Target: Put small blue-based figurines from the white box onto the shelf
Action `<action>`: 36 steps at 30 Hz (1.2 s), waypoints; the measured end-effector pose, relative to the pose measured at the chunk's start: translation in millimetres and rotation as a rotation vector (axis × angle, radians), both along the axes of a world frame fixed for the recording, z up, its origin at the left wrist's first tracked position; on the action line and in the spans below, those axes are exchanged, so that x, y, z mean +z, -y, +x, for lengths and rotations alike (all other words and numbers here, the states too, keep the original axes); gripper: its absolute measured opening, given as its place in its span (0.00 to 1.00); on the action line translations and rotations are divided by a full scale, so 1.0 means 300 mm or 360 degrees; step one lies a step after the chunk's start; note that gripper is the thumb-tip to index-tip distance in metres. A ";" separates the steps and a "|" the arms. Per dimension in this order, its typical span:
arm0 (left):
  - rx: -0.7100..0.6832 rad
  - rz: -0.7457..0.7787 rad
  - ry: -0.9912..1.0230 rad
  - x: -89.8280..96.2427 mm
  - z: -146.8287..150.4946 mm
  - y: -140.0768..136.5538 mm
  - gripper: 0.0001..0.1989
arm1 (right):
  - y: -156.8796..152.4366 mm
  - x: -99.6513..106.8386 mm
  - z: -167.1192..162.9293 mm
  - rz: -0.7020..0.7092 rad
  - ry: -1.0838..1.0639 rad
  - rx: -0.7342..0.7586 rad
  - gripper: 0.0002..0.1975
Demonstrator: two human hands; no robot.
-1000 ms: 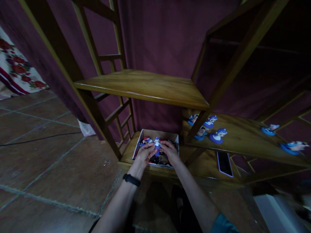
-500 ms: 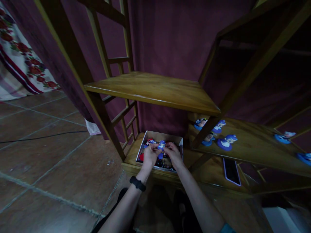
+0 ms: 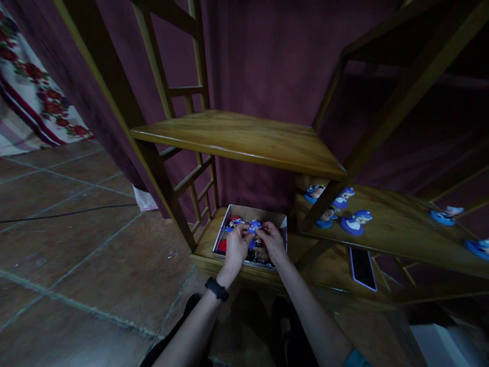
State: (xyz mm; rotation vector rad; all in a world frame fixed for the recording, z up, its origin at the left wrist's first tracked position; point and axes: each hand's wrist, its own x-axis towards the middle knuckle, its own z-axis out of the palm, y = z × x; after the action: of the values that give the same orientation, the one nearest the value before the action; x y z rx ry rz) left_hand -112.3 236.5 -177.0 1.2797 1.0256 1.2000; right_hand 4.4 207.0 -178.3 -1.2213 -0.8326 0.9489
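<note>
Both hands are over an open white cardboard box [image 3: 263, 209] on the low left shelf. Between them is a small purple-and-white figurine [image 3: 254, 225]. My left hand [image 3: 237, 244] pinches its left side, and a dark band circles that wrist. On the figurine's right side, the fingers of my right hand [image 3: 272, 241] are closed. Inside the box lie several other figurines, among them a red-and-blue one [image 3: 235, 223] at the back left and dark ones [image 3: 255, 256] at the front. My hands cover part of the contents.
On the right-hand shelf stand several figurines, including a purple one [image 3: 356, 222] and a blue-based one [image 3: 446, 215]. A phone [image 3: 362, 268] lies on the lower board. The wooden shelf [image 3: 240, 138] juts out above the box. A cable [image 3: 69, 214] crosses the tiled floor at left.
The figurine between my hands has tipped, its head now lower than before. My hands stay over the box in nearly the same place. The view has shifted slightly.
</note>
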 end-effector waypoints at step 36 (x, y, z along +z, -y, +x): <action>-0.0276 -0.0288 0.0506 0.078 -0.047 -0.018 0.07 | 0.015 0.077 0.026 0.0309 -0.0176 0.0329 0.05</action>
State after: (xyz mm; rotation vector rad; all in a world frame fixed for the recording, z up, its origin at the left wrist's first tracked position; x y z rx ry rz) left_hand -126.5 241.7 -153.6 0.9778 0.7561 1.1071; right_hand 12.4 202.4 -155.4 -0.9203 -0.9521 1.0657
